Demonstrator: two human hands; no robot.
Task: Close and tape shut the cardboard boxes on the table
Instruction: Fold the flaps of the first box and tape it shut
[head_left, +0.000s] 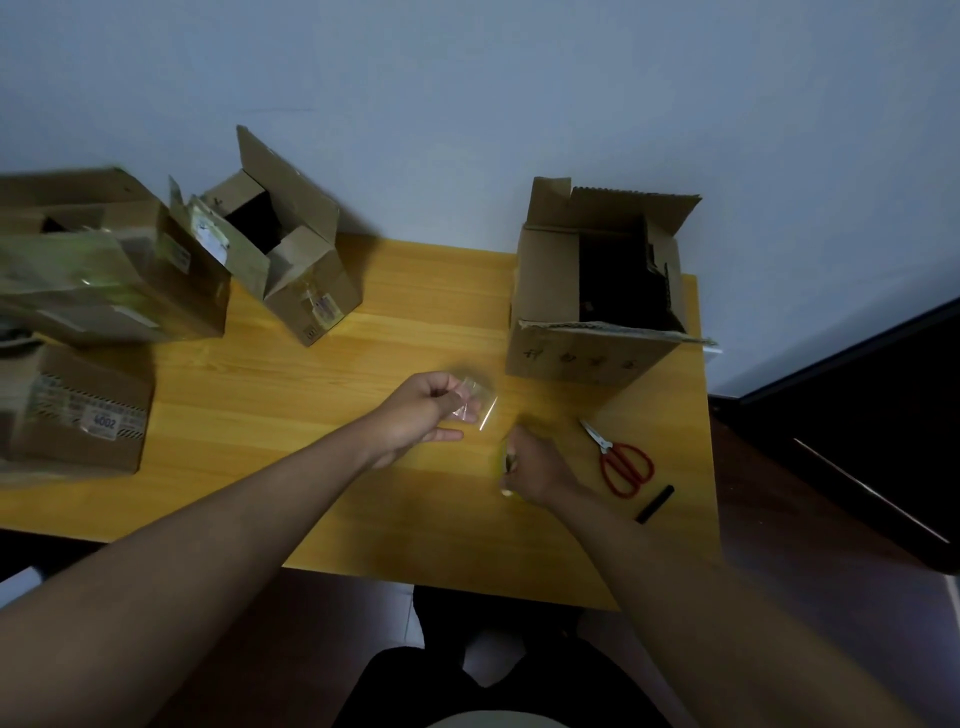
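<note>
My left hand (415, 413) pinches the loose end of a strip of clear tape (475, 405) over the middle of the wooden table (322, 395). My right hand (535, 465) grips the tape roll (505, 467), mostly hidden in my fist and blurred. An open cardboard box (597, 291) with raised flaps stands at the back right. Another open box (291, 244) stands tilted at the back left. Two more boxes (104, 260) (78, 410) sit at the left edge; the nearer one looks closed.
Red-handled scissors (621, 457) lie right of my right hand, with a black marker (655, 503) near the table's right front edge. A dark cabinet (857, 415) stands to the right of the table. A pale wall runs behind the boxes.
</note>
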